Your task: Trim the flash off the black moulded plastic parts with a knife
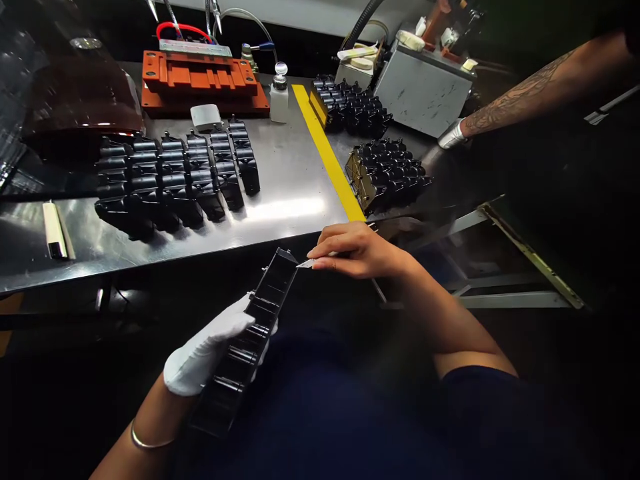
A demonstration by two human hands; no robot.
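Observation:
Gloved in white, my left hand (pixel 213 348) is wrapped round a long black plastic part (pixel 265 303) with several compartments, held tilted in front of the table. My bare right hand (pixel 357 250) pinches a small pointed blade (pixel 305 265), its tip at the edge near the part's upper end. Whether the tip touches that edge I cannot tell. Most of the blade's handle is hidden by my fingers. On the metal table (pixel 280 187) ahead, a row of similar black parts (pixel 175 177) stands at the left.
A yellow strip (pixel 325 153) crosses the table, with more black parts (pixel 387 173) beyond it. An orange fixture (pixel 200 80), a white pump bottle (pixel 279 97) and a grey box (pixel 425 87) stand behind. A co-worker's tattooed arm (pixel 535 90) reaches in from the right.

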